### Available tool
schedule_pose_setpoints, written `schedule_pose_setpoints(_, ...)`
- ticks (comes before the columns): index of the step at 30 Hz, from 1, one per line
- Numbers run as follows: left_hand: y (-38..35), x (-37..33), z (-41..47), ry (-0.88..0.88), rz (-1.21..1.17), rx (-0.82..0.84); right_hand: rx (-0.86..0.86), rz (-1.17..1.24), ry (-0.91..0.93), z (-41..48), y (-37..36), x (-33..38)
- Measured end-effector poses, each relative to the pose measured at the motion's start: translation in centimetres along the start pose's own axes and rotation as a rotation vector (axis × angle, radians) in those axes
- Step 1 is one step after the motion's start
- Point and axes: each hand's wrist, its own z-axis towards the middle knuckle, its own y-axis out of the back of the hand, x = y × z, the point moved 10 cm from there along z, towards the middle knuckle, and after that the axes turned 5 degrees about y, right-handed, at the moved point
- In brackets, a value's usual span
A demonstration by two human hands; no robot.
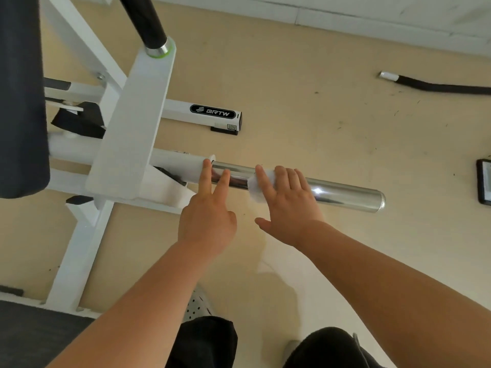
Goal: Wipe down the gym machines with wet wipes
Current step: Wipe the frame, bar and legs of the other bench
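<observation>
Both flat: right hand (288, 200) presses wipe (256, 185) on bar (345, 193).

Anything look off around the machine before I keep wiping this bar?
A black rope lies loose on the floor at upper right, away from the machine. The floor is scuffed and speckled with dark debris. The chrome bar, wipe and white frame look intact.

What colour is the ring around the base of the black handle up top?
Bright green ring, around the silver collar of the black handle; head view.
</observation>
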Motion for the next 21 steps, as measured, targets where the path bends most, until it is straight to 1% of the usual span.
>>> schedule_pose_setpoints(5,-0.3,0.9,-0.1,0.019,-0.049,-0.095,0.026,-0.033,-0.018,1.2,0.0,1.0)
schedule_pose_setpoints(8,-1.1,1.7,0.1,0.049,-0.135,-0.133,-0.016,-0.074,-0.018,2.7,0.3,2.1)
schedule_pose_setpoints(12,-1.7,2.3,-0.1,0.085,-0.266,-0.254,-0.073,-0.086,-0.013,3.8,0.1,3.4)
schedule_pose_setpoints(15,-1.9,2.3,-0.4,0.082,-0.264,-0.356,-0.137,-0.115,0.005,4.3,0.1,4.2)
schedule_pose_setpoints(17,-2.4,2.4,-0.7,0.057,-0.236,-0.37,-0.179,-0.145,0.024,5.0,0.2,5.1)
schedule_pose_setpoints(21,-3.8,3.2,-1.3,0.045,-0.198,-0.3,-0.183,-0.179,0.063,6.1,0.1,6.7)
